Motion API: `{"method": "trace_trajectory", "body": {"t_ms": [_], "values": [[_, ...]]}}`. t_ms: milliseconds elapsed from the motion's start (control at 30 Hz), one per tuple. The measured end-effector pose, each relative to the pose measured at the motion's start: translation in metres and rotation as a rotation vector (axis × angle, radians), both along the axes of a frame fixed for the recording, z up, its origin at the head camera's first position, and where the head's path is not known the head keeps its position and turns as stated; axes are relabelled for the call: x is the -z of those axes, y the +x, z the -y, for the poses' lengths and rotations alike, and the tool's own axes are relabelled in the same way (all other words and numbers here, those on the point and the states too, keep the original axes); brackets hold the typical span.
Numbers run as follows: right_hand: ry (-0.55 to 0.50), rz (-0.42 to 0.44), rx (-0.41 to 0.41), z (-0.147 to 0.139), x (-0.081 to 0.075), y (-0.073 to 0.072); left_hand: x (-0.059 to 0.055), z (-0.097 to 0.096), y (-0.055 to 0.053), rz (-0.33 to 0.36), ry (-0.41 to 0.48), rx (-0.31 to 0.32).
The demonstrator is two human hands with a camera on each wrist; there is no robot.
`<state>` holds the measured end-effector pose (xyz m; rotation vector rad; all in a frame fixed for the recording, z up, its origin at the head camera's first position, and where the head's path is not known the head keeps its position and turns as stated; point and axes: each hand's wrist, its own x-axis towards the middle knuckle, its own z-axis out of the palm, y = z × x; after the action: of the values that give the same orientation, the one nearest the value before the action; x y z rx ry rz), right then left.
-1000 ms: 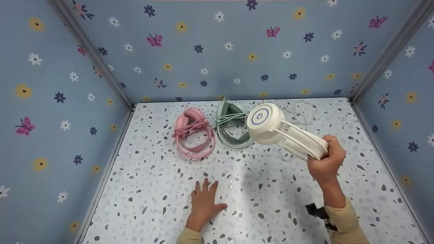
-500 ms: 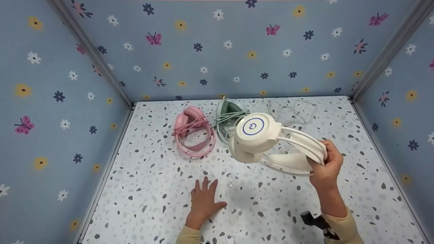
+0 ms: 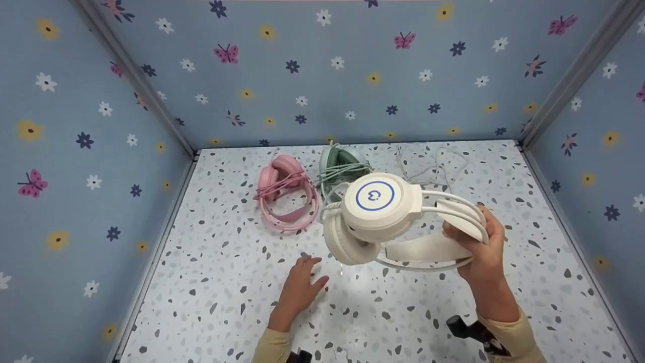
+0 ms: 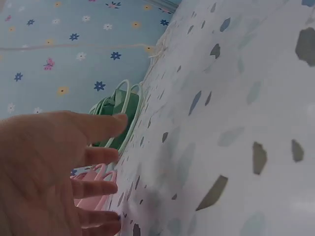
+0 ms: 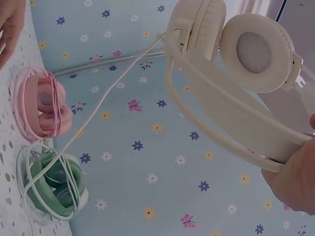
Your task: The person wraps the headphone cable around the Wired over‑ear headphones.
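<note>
White over-ear headphones [image 3: 375,200] with a blue ring on the ear cup are held up over the speckled table by my right hand [image 3: 485,249], which grips the headband's bend. In the right wrist view the headphones' padded strap [image 5: 236,105] and both ear cups show, and a thin white cable [image 5: 101,101] runs from one cup down past the green headphones. My left hand [image 3: 300,286] is to the left of the white headphones, fingers loosely extended, holding nothing. In the left wrist view that hand [image 4: 54,167] has its thumb and fingers spread apart.
Pink headphones [image 3: 289,194] with their cable wrapped round them lie at the back left of the table [image 3: 227,282]. Beside them are green headphones [image 3: 342,164], partly hidden by the white pair. Loose white cable [image 3: 437,169] trails at the back right. Flower-patterned walls [image 3: 352,75] enclose the table.
The white headphones have swung left and nearer to me, and the two ear cups now show apart. My left hand, earlier spread flat on the table, has turned onto its side with fingers drawn together.
</note>
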<state>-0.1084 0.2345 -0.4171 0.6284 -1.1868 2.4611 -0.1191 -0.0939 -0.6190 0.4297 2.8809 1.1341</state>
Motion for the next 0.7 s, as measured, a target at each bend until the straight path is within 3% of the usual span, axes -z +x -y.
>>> {"method": "trace_trajectory", "body": {"t_ms": [133, 300, 467, 700], "values": [[-0.025, -0.015, -0.088, 0.007, -0.002, 0.002, -0.017, -0.008, -0.005, 0.022, 0.324, 0.114], [-0.034, -0.018, -0.151, 0.017, -0.006, 0.004, -0.048, -0.025, -0.007, 0.001, 0.575, 0.197], [-0.059, -0.059, -0.23, 0.021, -0.009, 0.001, -0.071, -0.031, -0.001, -0.042, 0.711, 0.235], [-0.171, 0.007, -0.286, 0.014, -0.003, -0.008, -0.083, -0.035, 0.003, -0.161, 0.837, 0.32]]}}
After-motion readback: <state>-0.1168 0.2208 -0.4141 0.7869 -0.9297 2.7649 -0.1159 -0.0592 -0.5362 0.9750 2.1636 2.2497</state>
